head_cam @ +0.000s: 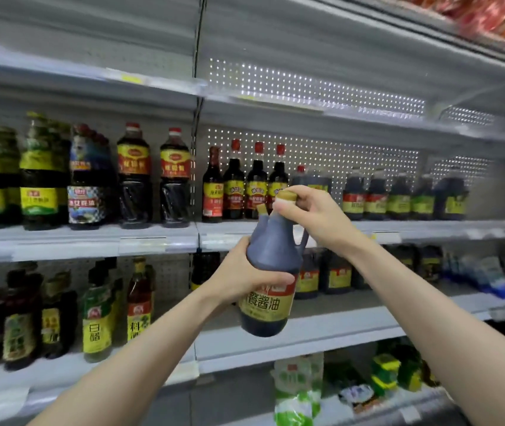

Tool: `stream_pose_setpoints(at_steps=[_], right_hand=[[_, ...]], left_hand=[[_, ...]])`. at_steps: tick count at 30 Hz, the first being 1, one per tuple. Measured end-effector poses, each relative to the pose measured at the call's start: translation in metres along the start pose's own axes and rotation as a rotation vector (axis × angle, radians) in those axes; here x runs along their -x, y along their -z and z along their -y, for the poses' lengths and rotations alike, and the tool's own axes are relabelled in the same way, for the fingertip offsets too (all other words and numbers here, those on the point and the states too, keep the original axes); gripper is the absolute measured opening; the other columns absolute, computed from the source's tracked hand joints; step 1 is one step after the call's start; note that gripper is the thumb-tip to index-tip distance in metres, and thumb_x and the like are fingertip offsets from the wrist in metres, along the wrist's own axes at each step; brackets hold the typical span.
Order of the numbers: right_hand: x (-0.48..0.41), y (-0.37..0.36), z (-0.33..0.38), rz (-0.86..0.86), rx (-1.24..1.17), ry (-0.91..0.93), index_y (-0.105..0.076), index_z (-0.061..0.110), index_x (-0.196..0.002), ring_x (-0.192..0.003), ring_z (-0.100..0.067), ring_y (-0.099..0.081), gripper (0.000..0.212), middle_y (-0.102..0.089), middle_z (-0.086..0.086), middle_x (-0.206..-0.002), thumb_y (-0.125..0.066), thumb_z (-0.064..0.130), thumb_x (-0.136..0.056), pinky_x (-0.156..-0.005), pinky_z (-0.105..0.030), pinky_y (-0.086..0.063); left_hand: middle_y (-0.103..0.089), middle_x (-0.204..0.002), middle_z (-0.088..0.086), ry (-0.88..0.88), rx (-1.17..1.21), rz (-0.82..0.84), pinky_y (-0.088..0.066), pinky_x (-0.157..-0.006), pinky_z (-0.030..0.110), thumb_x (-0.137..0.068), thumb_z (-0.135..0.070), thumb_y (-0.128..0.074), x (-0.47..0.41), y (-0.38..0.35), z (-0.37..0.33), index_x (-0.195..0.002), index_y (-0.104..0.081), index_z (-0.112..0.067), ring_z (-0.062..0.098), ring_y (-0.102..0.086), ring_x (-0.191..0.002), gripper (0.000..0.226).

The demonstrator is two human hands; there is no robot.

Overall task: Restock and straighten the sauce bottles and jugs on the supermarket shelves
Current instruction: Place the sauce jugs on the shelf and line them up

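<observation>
Spanning the whole view, the grey metal supermarket shelving [159, 241] has a perforated back panel. On its middle shelf stand tall dark plastic bottles with red-and-yellow labels [134, 176] to the left, slim red-capped glass bottles [255, 182] at the centre, and a row of squat dark jugs with green and red labels [398, 195] to the right.

In front of that shelf's edge, clear of every shelf, is a large dark soy sauce jug with a yellow-and-red label [271, 262]. It leans slightly, label facing the camera and handle on the right. The left hand [238, 278] wraps the jug's body from the left, with the thumb lying across the top of the label. The right hand [309, 210] curls its fingers over the small gold screw cap [286, 196] at the jug's top.
</observation>
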State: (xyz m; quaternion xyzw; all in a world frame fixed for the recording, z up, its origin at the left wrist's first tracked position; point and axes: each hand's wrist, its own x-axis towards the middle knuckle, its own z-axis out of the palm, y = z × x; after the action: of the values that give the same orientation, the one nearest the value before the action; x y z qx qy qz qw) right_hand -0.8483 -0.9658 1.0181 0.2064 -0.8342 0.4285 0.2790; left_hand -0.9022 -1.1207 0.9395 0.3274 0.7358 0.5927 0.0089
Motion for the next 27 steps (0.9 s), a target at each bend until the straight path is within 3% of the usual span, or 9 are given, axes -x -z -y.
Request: stream_pose_setpoints(at_steps=[3,7,10,13,17,21,24,27], right_hand=[[-0.001,0.038,-0.003,-0.01,-0.049,-0.007,-0.06,0.017,-0.097,-0.079,-0.001,-0.064,0.002,-0.068,-0.004,-0.089,-0.06,0.017,-0.095,-0.072,-0.018,-0.052],[0.003,0.104,-0.024,0.023,-0.022,-0.027,-0.059,0.013,-0.112,-0.081,0.002,-0.065,0.022,-0.07,0.0,-0.099,-0.059,0.028,-0.095,-0.064,-0.017,-0.052],[0.011,0.154,-0.052,0.06,0.021,-0.049,-0.059,0.01,-0.114,-0.096,-0.015,-0.067,0.031,-0.069,-0.006,-0.108,-0.058,0.035,-0.095,-0.07,-0.029,-0.055],[0.021,0.202,-0.079,0.077,0.003,-0.064,-0.058,0.012,-0.114,-0.092,-0.015,-0.066,0.031,-0.068,-0.005,-0.109,-0.056,0.036,-0.096,-0.063,-0.023,-0.054],[0.022,0.245,-0.11,0.094,0.02,-0.091,-0.057,0.018,-0.118,-0.102,-0.009,-0.062,0.033,-0.066,0.004,-0.118,-0.055,0.042,-0.095,-0.077,-0.028,-0.053],[0.025,0.276,-0.136,0.074,-0.033,-0.124,-0.057,0.022,-0.106,-0.074,0.001,-0.06,0.02,-0.067,0.006,-0.112,-0.055,0.04,-0.096,-0.065,-0.027,-0.055],[0.022,0.293,-0.15,0.055,-0.046,-0.146,-0.057,0.022,-0.108,-0.071,-0.01,-0.059,0.023,-0.068,0.006,-0.107,-0.055,0.042,-0.095,-0.073,-0.042,-0.058],[0.017,0.303,-0.161,0.019,-0.06,-0.142,-0.057,0.018,-0.107,-0.07,-0.009,-0.057,0.022,-0.067,0.002,-0.103,-0.055,0.038,-0.096,-0.074,-0.044,-0.056]], left_hand=[[-0.065,-0.114,-0.002,-0.012,-0.006,-0.062,-0.055,-0.089,0.043,-0.036,-0.048,-0.089,-0.015,-0.031,-0.022,-0.122,-0.047,-0.026,0.016,-0.065,-0.102,0.098],[-0.065,-0.111,-0.003,-0.047,-0.011,-0.152,-0.056,-0.08,0.033,-0.046,-0.037,-0.093,-0.04,-0.091,-0.046,-0.12,-0.047,-0.022,0.012,-0.065,-0.097,0.088],[-0.06,-0.108,-0.007,-0.053,0.008,-0.21,-0.048,-0.07,0.022,-0.061,-0.022,-0.09,-0.061,-0.144,-0.062,-0.118,-0.043,-0.022,0.007,-0.06,-0.094,0.074],[-0.058,-0.108,-0.009,-0.06,-0.016,-0.248,-0.046,-0.069,0.02,-0.061,-0.025,-0.09,-0.084,-0.197,-0.075,-0.119,-0.041,-0.023,0.003,-0.057,-0.093,0.076],[-0.059,-0.107,-0.007,-0.032,-0.022,-0.265,-0.046,-0.068,0.02,-0.06,-0.025,-0.09,-0.11,-0.241,-0.082,-0.118,-0.041,-0.021,0.003,-0.057,-0.093,0.076],[-0.059,-0.113,-0.004,-0.022,-0.035,-0.255,-0.051,-0.081,0.03,-0.058,-0.026,-0.091,-0.138,-0.272,-0.084,-0.121,-0.041,-0.021,0.011,-0.059,-0.1,0.081],[-0.058,-0.113,-0.005,-0.047,-0.017,-0.242,-0.047,-0.072,0.022,-0.059,-0.023,-0.09,-0.157,-0.286,-0.086,-0.121,-0.039,-0.021,0.006,-0.057,-0.097,0.08],[-0.057,-0.111,-0.005,-0.066,-0.017,-0.231,-0.045,-0.068,0.02,-0.06,-0.02,-0.09,-0.176,-0.295,-0.084,-0.121,-0.039,-0.02,0.005,-0.056,-0.095,0.08]])
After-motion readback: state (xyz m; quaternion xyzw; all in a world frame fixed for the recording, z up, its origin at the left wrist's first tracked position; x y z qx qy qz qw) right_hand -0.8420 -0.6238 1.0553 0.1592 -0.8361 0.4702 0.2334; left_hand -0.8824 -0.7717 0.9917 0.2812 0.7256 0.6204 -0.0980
